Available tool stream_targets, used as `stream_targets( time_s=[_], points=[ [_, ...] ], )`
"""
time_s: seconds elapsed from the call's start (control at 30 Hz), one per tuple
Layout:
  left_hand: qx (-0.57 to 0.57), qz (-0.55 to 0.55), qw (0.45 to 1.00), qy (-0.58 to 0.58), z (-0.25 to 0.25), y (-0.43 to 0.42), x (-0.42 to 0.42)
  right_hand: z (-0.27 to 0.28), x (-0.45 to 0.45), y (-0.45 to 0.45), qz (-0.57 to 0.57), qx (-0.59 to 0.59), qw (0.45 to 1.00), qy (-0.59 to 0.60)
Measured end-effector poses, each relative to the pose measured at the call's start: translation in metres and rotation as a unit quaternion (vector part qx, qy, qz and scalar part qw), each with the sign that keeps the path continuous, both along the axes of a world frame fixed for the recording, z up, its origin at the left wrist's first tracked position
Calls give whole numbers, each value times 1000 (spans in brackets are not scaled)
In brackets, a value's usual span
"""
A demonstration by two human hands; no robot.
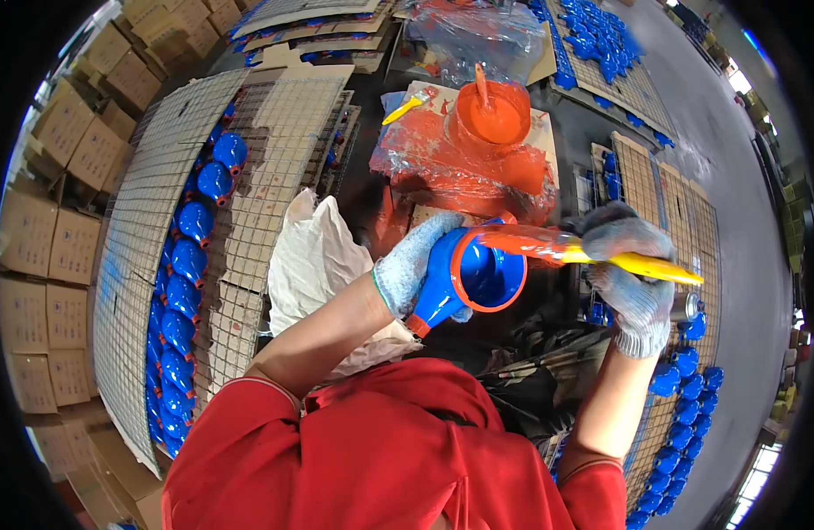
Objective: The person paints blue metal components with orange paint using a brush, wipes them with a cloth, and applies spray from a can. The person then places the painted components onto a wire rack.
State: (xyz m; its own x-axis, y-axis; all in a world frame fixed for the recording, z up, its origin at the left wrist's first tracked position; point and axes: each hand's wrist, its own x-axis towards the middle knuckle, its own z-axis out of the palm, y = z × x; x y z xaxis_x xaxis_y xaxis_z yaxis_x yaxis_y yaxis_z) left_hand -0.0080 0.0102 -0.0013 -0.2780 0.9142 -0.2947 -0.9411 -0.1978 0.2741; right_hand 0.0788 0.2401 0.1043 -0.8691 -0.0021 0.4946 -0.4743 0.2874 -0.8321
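My left hand [413, 261], in a grey knit glove, grips a hollow blue metal-looking fitting [440, 281] with a wide round mouth. An orange-red band runs around the mouth, and the narrow end at lower left also has an orange-red edge. My right hand [629, 278], gloved as well, is closed around a paintbrush [659, 266] with a yellow handle. Orange paint coats the brush head, which lies at the upper rim of the fitting. Beyond my hands, a paint tub [464, 132] holds orange-red paint with a stick standing in it.
Another yellow-handled brush [402, 110] lies left of the tub on a paint-smeared, plastic-covered stand [407, 159]. Wire racks [248, 221] with rows of blue fittings [188, 261] flank me on both sides. A white cloth [314, 252] hangs at left, before stacked cartons [23, 234].
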Motion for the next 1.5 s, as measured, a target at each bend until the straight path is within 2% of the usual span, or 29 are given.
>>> stream_targets(
  time_s=[0.07, 0.1, 0.17, 0.23, 0.3, 0.37, 0.43, 0.5, 0.57, 0.73, 0.77, 0.83, 0.87, 0.9, 0.93, 1.03, 1.07, 1.1, 1.17, 1.23, 1.27, 1.3, 1.37, 1.43, 1.5],
  points=[
    [-40, -6, 999, 22, -3, 2, 3, 8, -8, -4, 108, 68, 992, 12],
    [-79, -9, 996, 46, -4, 3, 4, 9, -9, -7, 106, 67, 992, 11],
    [-79, -15, 996, 45, 3, 2, 9, 10, -10, -11, 97, 23, 993, -70],
    [-78, -19, 996, 48, 4, 1, 9, 11, -4, -11, 73, 2, 992, -99],
    [-45, 23, 998, 34, -5, -2, 9, 5, 2, -4, 12, -1, 994, -107],
    [-15, 48, 999, 3, -6, -1, 8, -8, 4, -1, 23, -11, 997, -72],
    [19, 74, 997, -25, -4, 1, 6, -13, 18, -5, -76, -116, 982, -131],
    [27, 122, 990, -58, 1, 2, 5, -16, 28, -22, -121, -173, 971, -111],
    [27, 150, 987, -52, -1, 3, 3, -30, 38, -32, -184, -180, 963, -82],
    [3, 223, 975, -13, 0, -5, -12, -55, 48, -47, -244, -131, 960, -30],
    [45, 236, 970, -23, -9, -6, -21, -60, 44, -40, -259, -105, 960, -4],
    [73, 228, 971, -3, -1, -26, -33, -77, 36, -15, -278, -167, 945, -43],
    [52, 242, 965, 92, 6, -36, -41, -82, 30, -12, -295, -161, 941, -46],
    [60, 228, 964, 124, 8, -49, -53, -84, 23, -11, -316, -154, 935, -50],
    [47, 240, 957, 154, 13, -61, -64, -83, 15, -17, -347, -92, 933, -34],
    [-2, 297, 926, 231, 19, -88, -98, -87, 3, -22, -300, 100, 949, -17],
    [-65, 308, 917, 244, 17, -103, -108, -108, -3, -21, -281, 9, 959, -23],
    [-100, 316, 904, 270, 1, -113, -130, -121, -6, -13, -285, 101, 953, -11],
    [-258, 336, 855, 299, -42, -138, -178, -121, -18, -20, -291, -18, 951, -103],
    [-432, 362, 757, 330, -46, -159, -208, -134, -36, -11, -290, -43, 947, -129],
    [-496, 317, 721, 365, -36, -172, -222, -136, -47, -13, -275, -40, 951, -133],
    [-598, 253, 629, 429, -42, -191, -244, -138, -58, -16, -261, -37, 955, -138],
    [-684, 181, 516, 483, -54, -219, -286, -141, -76, -23, -235, -34, 960, -149],
    [-775, 127, 377, 491, -54, -235, -317, -143, -87, -30, -220, -29, 961, -163],
    [-827, 61, 261, 494, -43, -240, -339, -143, -74, -33, -235, -21, 954, -187]
  ],
)
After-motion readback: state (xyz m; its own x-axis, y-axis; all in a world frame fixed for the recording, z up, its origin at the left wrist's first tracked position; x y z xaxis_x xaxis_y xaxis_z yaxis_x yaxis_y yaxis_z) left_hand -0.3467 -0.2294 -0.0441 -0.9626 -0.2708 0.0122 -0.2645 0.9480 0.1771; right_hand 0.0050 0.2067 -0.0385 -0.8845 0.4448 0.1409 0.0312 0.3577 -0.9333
